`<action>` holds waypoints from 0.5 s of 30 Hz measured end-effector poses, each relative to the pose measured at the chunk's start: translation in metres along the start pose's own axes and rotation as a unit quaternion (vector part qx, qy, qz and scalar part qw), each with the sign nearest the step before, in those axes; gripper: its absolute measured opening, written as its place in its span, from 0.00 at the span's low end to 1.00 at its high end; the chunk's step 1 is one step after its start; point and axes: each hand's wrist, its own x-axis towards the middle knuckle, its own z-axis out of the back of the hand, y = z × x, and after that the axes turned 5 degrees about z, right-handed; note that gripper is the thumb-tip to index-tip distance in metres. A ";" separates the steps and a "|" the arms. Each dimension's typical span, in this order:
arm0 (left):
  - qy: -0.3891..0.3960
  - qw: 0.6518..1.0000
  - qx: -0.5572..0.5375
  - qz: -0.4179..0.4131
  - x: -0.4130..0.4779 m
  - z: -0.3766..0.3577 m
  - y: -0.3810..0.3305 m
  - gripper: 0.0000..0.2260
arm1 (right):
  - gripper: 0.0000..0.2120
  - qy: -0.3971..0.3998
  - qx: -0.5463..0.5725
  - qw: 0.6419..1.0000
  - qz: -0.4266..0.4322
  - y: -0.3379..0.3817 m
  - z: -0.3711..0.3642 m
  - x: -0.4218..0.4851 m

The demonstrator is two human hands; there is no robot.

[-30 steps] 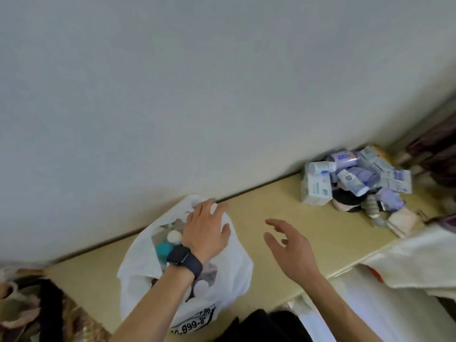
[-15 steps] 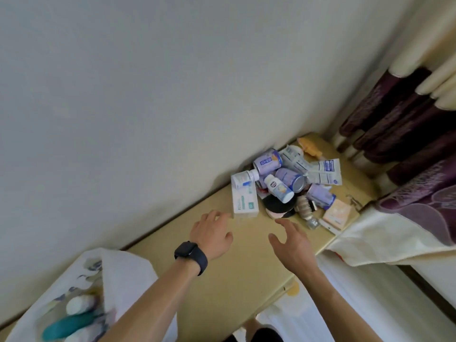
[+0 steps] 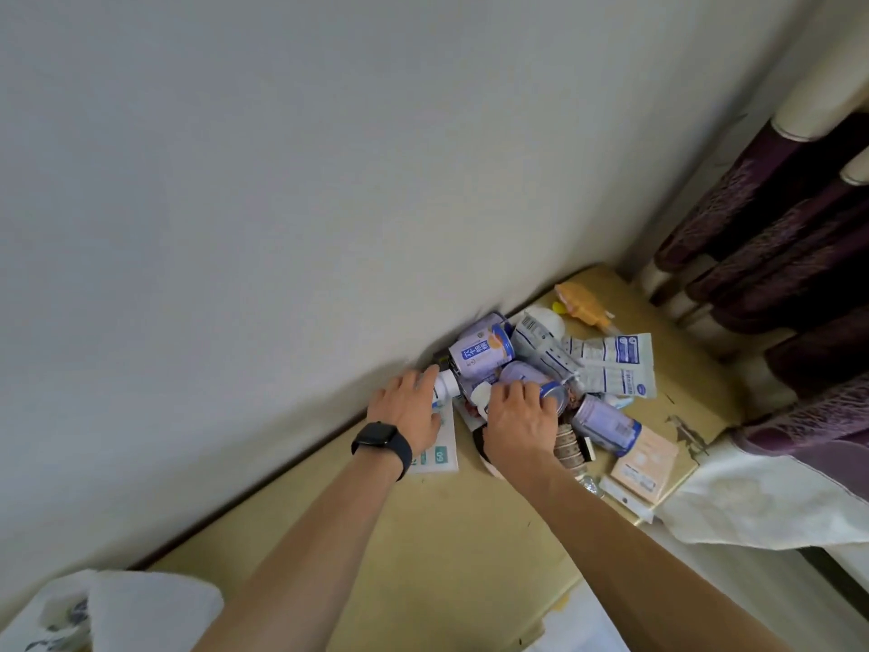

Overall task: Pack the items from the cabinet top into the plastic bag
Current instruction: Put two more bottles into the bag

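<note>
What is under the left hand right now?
A white box with teal print lies under the left hand; only its near end shows. The fingers reach a small white bottle; the grip itself is hidden.
</note>
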 end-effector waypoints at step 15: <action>0.004 0.914 -0.390 0.111 -0.137 0.004 0.053 0.20 | 0.24 0.034 0.395 0.918 -0.026 0.021 0.010 -0.099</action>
